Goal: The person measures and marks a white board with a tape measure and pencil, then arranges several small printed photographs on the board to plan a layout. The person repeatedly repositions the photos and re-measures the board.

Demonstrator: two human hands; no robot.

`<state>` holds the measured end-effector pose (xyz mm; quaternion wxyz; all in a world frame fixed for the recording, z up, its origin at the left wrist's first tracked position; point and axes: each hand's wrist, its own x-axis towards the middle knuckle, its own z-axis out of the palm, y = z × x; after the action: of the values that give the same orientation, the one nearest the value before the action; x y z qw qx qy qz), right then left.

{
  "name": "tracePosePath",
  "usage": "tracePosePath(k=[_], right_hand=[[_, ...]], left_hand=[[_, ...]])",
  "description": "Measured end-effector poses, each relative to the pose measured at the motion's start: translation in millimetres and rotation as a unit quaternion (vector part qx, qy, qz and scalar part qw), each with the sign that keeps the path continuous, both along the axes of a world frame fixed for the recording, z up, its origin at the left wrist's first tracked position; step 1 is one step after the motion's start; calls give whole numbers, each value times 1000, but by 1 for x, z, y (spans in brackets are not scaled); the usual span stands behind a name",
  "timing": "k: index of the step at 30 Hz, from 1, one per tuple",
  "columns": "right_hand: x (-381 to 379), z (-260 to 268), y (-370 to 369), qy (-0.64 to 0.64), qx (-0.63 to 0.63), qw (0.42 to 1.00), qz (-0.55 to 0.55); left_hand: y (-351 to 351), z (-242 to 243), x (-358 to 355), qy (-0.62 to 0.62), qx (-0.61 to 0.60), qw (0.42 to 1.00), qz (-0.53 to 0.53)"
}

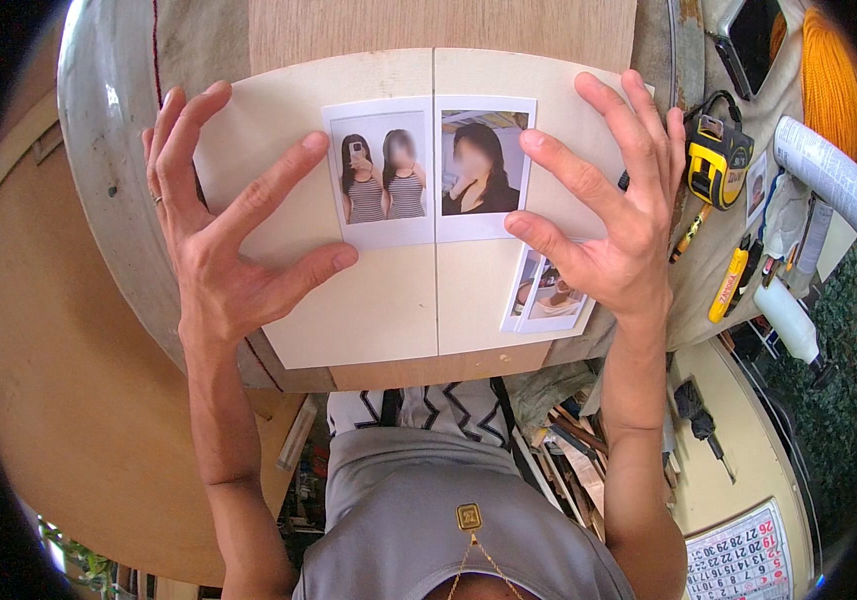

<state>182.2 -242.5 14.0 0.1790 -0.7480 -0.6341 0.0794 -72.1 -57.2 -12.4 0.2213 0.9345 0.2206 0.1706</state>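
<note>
A cream board (361, 307), split by a straight dark line down its middle, lies before me. Two white-bordered photo prints are on it, the left print (379, 234) and the right print (484, 227), meeting at that line. My left hand (226, 202) is spread, its index fingertip and thumb at the left print's outer edge. At the right print's outer edge rest the index finger and thumb of my right hand (616, 195), also spread. Overlapping small prints (548, 315) lie on the board below my right hand, partly covered by it.
A yellow tape measure (719, 161), a yellow utility knife (730, 285), a spray can (826, 172), a white bottle (787, 319) and orange cord (833, 90) lie at the right. A phone (755, 41) is at the upper right. A screwdriver (706, 427) sits lower right, above a calendar (743, 551).
</note>
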Motion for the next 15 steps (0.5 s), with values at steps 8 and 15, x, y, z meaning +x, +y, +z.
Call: tracePosePath(k=[8, 15], right_hand=[[1, -1, -1, 4, 2, 1000, 0], [2, -1, 0, 3, 3, 1000, 2]], left_hand=[[0, -1, 0, -2, 0, 1000, 2], [0, -3, 0, -3, 4, 1000, 0]])
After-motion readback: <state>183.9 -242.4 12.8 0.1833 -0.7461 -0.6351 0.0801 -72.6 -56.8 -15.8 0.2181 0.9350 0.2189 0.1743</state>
